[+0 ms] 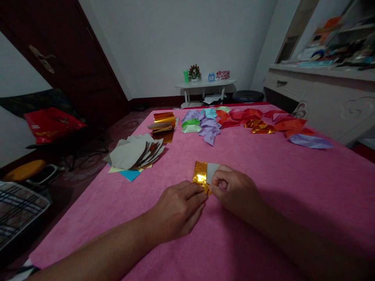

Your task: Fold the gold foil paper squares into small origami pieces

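Observation:
In front of me on the pink cloth [164, 249] lies a sheet of gold foil paper [200, 171], partly folded over, its grey back showing on the right. My left hand [180, 207] lies across the near left edge of the paper, fingers stretched and pressing it down. Thumb and finger of my right hand [234, 189] are pinched on the paper's near right part. The fingertips of both hands almost meet at the lower edge, and the crease beneath them is partly hidden.
A fanned stack of grey-backed sheets [129, 152] lies left, over blue paper [130, 175]. Behind it is a pile of gold foil sheets [164, 117]. Folded purple papers [209, 130], red papers [253, 114] and gold pieces [260, 127] line the far side.

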A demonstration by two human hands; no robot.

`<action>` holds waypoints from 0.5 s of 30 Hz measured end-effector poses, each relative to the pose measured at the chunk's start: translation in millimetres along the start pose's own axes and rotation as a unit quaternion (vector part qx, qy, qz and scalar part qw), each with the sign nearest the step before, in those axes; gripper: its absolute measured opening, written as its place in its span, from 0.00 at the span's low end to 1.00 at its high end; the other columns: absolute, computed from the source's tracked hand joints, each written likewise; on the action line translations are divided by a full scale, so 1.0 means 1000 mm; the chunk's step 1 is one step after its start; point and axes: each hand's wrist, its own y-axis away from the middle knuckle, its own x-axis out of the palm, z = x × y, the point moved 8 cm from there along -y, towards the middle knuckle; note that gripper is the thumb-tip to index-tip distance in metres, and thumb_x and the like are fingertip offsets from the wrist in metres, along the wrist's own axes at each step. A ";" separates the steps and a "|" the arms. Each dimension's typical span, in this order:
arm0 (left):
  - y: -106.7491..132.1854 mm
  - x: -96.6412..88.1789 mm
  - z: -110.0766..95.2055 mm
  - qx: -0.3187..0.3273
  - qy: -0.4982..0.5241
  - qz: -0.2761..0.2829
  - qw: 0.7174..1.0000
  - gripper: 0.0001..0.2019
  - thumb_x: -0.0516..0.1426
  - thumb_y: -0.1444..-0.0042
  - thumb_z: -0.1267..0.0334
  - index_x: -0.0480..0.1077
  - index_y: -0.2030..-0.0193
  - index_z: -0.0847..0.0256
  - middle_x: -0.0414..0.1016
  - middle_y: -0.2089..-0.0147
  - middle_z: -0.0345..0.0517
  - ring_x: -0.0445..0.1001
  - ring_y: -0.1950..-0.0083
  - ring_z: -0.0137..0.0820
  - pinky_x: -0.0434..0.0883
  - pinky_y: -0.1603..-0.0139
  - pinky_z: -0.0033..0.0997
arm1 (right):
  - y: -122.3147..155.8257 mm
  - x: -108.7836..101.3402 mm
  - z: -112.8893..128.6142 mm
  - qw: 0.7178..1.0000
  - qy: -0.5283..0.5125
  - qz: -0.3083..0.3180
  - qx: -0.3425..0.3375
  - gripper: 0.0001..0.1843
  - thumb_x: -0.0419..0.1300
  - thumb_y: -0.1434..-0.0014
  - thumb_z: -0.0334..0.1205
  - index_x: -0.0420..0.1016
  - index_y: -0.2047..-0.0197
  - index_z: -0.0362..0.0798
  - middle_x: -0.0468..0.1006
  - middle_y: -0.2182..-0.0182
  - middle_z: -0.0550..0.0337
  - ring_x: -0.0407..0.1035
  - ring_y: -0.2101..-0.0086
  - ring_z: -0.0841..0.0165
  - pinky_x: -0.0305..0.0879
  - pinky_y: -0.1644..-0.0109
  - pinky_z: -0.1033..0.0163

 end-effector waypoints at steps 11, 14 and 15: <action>-0.001 0.003 -0.001 0.001 -0.024 0.021 0.999 0.13 0.51 0.40 0.69 0.72 0.52 0.65 0.74 0.55 0.52 0.72 0.57 0.35 0.73 0.58 0.35 | -0.002 0.003 -0.002 1.000 -0.001 0.005 0.011 0.07 0.54 0.51 0.35 0.65 0.80 0.48 0.65 0.76 0.65 0.57 0.77 0.74 0.46 0.73 0.66; -0.001 0.003 -0.001 0.001 -0.023 0.023 0.999 0.13 0.51 0.40 0.69 0.72 0.51 0.65 0.74 0.54 0.52 0.72 0.56 0.35 0.73 0.57 0.36 | -0.002 0.002 -0.002 1.000 0.002 0.013 0.015 0.08 0.54 0.51 0.35 0.64 0.79 0.48 0.65 0.76 0.65 0.57 0.77 0.74 0.46 0.73 0.66; -0.001 0.003 -0.001 0.000 -0.024 0.024 0.999 0.13 0.51 0.40 0.69 0.72 0.51 0.65 0.73 0.53 0.52 0.71 0.56 0.35 0.73 0.57 0.36 | -0.002 0.002 -0.002 1.000 0.006 0.014 0.017 0.08 0.54 0.51 0.35 0.64 0.80 0.47 0.65 0.76 0.65 0.57 0.77 0.74 0.45 0.73 0.66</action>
